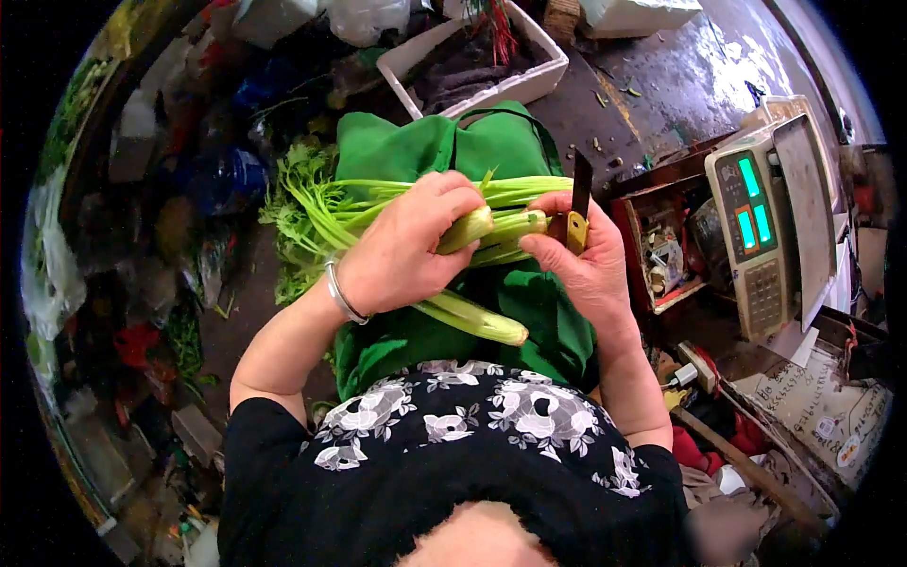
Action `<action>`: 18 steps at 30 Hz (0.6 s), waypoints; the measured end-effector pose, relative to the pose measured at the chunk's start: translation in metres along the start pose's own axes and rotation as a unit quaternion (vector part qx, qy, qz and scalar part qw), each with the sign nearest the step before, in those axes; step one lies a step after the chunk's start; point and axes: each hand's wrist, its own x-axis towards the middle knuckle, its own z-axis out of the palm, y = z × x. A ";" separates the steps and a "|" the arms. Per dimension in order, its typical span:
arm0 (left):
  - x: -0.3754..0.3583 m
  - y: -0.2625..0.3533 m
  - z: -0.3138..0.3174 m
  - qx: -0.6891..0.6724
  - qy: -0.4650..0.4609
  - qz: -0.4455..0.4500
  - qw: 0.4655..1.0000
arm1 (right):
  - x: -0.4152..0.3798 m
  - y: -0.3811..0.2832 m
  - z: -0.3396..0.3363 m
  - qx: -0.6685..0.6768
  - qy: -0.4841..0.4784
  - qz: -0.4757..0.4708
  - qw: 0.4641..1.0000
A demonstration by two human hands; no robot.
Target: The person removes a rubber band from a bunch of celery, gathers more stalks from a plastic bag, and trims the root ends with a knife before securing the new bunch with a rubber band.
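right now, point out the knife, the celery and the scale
Knife (579, 197), head view, on the dark blade
Celery (513, 226), head view, on a pale stalk near its cut end
Scale (761, 253), head view, on the front panel

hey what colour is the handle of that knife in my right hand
The visible part of the handle is yellow; the head view shows it.

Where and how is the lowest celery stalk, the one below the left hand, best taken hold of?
Probably by the thick, pale base of the celery stalk, pinched across its width from the person's right. That end points rightward and slightly toward the body over the green cloth, unobstructed, while the other end runs beneath the left hand.
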 end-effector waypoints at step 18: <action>0.005 0.021 -0.001 0.009 -0.033 -0.050 0.998 | 0.002 0.001 -0.004 -0.115 -0.014 -0.045 0.992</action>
